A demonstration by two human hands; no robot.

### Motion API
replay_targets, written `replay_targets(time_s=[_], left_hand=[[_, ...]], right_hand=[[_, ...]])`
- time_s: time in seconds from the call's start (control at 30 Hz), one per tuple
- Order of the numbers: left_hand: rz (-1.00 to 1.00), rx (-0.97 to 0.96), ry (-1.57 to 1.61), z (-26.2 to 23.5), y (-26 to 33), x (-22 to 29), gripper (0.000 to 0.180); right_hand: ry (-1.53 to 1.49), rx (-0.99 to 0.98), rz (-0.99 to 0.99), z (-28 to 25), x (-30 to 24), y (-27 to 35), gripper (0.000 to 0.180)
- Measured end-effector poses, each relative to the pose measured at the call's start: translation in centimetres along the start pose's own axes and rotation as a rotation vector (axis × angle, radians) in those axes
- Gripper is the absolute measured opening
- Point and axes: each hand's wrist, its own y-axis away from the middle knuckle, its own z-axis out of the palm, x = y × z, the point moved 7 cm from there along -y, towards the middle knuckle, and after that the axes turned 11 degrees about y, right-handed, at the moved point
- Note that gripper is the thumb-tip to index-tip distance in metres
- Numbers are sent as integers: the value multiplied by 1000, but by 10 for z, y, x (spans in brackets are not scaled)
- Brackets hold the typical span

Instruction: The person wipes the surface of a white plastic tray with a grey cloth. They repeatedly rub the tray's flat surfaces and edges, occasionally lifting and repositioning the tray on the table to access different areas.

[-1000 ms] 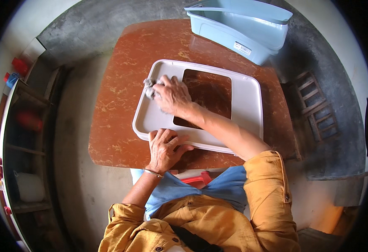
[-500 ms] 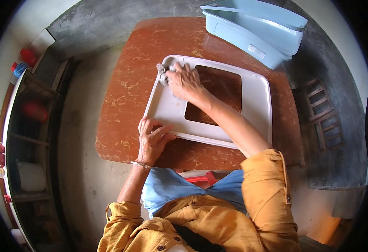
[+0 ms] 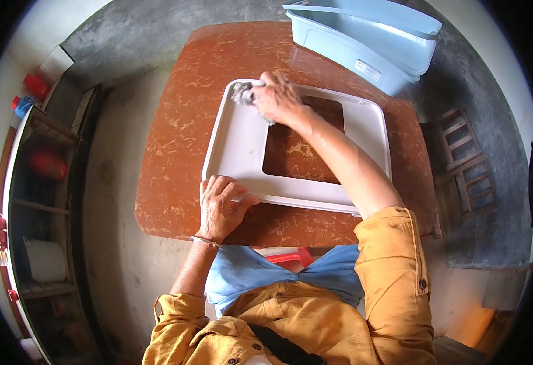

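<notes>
A pale plastic frame, shallow-rimmed with a large rectangular opening, lies flat on the reddish-brown table. My left hand grips the frame's near left corner, thumb along the near edge and fingers over the rim. Up at the far left part of the frame, my right hand presses a crumpled grey cloth against the surface. My right forearm crosses over the opening and the near edge. Small dark specks show on the frame's left side.
At the table's far right corner stands a light blue plastic tub. Dark shelving with a white bucket lines the left wall. A red stool shows below the near table edge. A wooden lattice is at right.
My right hand has moved the cloth a little to the right, along the frame's far edge. My left hand keeps its hold on the near left corner.
</notes>
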Motion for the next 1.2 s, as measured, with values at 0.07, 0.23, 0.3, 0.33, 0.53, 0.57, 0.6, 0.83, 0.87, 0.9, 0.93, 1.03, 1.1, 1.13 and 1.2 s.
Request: replay_targets(time_s=[0.07, 0.23, 0.3, 0.33, 0.53, 0.57, 0.6, 0.83, 0.87, 0.9, 0.93, 1.03, 1.1, 1.13, 1.2], left_hand=[[-6, 3, 2, 1, 0, 0, 28], [-30, 5, 2, 1, 1, 0, 28], [-31, 22, -10, 0, 1, 1, 28], [-30, 32, -19, -1, 2, 1, 28], [-20, 52, -40, 1, 2, 2, 29], [-25, 51, -37, 1, 3, 2, 30], [-28, 48, -31, 1, 3, 2, 30], [-17, 43, -44, 4, 3, 1, 33], [-25, 41, -48, 4, 2, 1, 34], [-35, 31, -52, 4, 3, 2, 34], [-41, 29, -60, 4, 3, 1, 34], [-10, 18, -31, 5, 4, 0, 35], [17, -31, 6, 7, 3, 1, 36], [29, -57, 22, 8, 3, 1, 36], [18, -45, 6, 7, 2, 5, 36]], right_hand=[[28, 68, -10, -2, 18, 4, 25], [85, -160, 95, -2, 54, 23, 30], [121, -141, 120, -8, 69, 35, 31], [110, -246, 183, -4, 79, 39, 31], [-175, -386, 477, -18, 159, 86, 32], [-378, -386, 484, -29, 159, 97, 31], [-529, -225, 526, -42, 161, 108, 27], [149, 72, 419, -22, 143, 145, 30], [-1, -19, 396, -25, 124, 148, 30], [-63, -32, 381, -21, 102, 156, 29], [46, -8, 302, -28, 72, 166, 27], [-239, 17, 225, -43, 20, 191, 27], [-496, 134, 344, -44, 16, 191, 28], [-460, 255, 250, -51, -1, 187, 30], [-517, 242, 68, -66, -42, 176, 31]])
